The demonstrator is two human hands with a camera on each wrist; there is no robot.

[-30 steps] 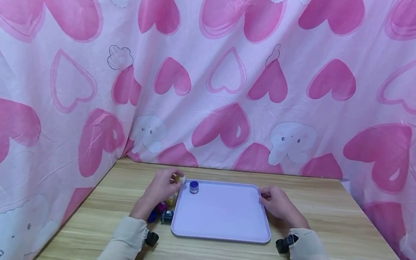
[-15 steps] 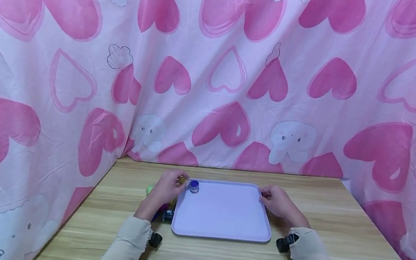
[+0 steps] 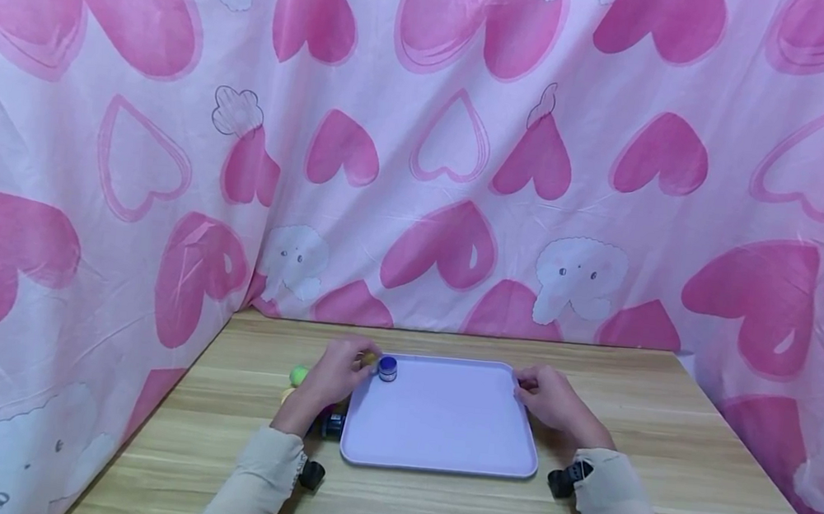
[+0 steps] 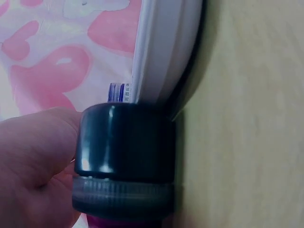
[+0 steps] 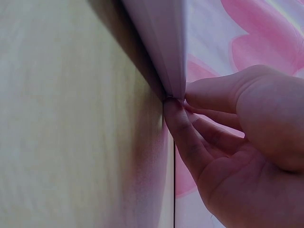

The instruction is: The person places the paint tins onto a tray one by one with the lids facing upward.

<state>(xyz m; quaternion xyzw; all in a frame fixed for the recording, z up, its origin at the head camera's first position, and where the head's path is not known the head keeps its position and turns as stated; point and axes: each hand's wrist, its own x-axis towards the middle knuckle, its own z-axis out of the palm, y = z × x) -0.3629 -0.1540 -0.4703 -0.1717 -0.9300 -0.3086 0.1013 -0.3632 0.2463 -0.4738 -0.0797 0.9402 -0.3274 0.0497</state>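
My left hand (image 3: 336,372) holds a small yellow jar (image 3: 369,359) at the back left corner of the lilac tray (image 3: 442,425); the fingers partly cover it. Just right of it, a blue-capped jar (image 3: 388,369) stands upright on the tray. My right hand (image 3: 553,400) pinches the tray's right rim near the back corner, thumb above and a finger below, as the right wrist view shows. In the left wrist view, a dark jar (image 4: 126,142) fills the foreground and hides the left fingertips.
Beside the tray's left edge, the dark jar lies on the wooden table (image 3: 432,511) near a green round item (image 3: 299,375) and others partly hidden by the left forearm. A pink heart-patterned curtain (image 3: 437,152) encloses the back and sides.
My left hand has moved slightly right with the yellow jar, from outside the tray's corner to beside the blue-capped jar. The green item has come into sight. My right hand keeps its place.
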